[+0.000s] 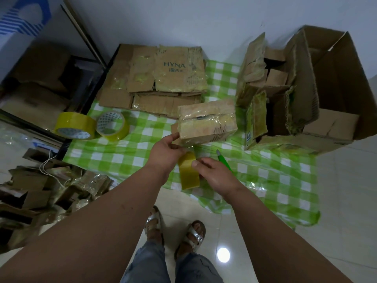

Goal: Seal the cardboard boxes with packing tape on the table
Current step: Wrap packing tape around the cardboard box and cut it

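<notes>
Box: I see the small cardboard box (207, 120) resting on the green-checked tabletop (130, 156), already wrapped in clear tape, a dark seam line running along its top.
Long axis: it runs left to right across my view, slightly turned, with the near left corner towards my hands.
Left hand: my left hand (166, 153) is the nearer one; the thumb tip touches the box's near left corner, and the fingers are curled, seemingly pinching the free end of the tape, though glare makes that hard to confirm.
Right hand: my right hand (214, 173) sits just below the box, fingers clamped round a yellowish tape roll (188, 171), thumb on top of it.
Key relation: the box lies just ahead and above both hands, so I judge the strip would go from roll up onto the box's near face.
Cutter: a green-handled knife (223, 159) lies on the cloth just beside my right hand.
Spare rolls: two more yellow tape rolls (74, 125) (112, 125) sit well left of the box, touching each other.
Surroundings: flattened cartons (159, 78) are stacked behind the box; a large open carton (326, 82) holding smaller boxes stands to the right.
Room: white wall behind, pale glossy tiled floor (346, 190) below, and cardboard scraps (40, 193) piled at the lower left.
</notes>
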`<state>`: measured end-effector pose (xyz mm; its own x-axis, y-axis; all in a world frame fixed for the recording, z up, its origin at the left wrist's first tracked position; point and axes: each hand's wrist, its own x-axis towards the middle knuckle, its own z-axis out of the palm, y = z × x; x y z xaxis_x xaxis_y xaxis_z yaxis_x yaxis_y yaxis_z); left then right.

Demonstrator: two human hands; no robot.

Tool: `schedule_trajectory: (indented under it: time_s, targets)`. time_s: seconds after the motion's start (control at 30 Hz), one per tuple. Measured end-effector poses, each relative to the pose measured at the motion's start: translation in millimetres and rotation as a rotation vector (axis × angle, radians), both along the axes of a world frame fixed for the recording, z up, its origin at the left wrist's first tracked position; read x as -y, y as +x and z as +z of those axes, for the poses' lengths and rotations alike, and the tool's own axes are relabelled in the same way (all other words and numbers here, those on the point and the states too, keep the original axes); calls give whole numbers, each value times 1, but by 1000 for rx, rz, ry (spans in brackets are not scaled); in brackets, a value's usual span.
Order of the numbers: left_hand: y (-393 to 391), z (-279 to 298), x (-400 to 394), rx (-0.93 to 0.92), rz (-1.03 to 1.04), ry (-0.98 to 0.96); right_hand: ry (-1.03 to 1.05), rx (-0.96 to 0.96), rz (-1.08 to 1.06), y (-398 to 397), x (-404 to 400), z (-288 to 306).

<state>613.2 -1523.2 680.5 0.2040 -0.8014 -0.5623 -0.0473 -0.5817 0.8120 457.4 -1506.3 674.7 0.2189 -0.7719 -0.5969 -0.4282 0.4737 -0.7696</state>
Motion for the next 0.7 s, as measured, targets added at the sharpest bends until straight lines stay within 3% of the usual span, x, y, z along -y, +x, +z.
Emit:
schedule_trajectory:
  time_s: [0.07,0.17,0.23,0.33,0.5,0.7]
  targets:
    - [-1,-3,-1,-6,8,-19,-51,-92,-42,-10,4,-7]
    - [-2,-7,-1,49,-11,-25,-223,-517,33,-31,9,-27]
    - [-2,-7,0,77,-23,-29,-207,-757,84,-42,9,-37]
    - [-2,-8,-1,105,-37,-39,-181,-910,225,-47,6,-44]
    - [-1,-9,0,102,-58,-48,-186,-893,307,-49,17,-44]
    - [1,-6,1,97,-81,-55,-166,-533,12,-47,19,-22]
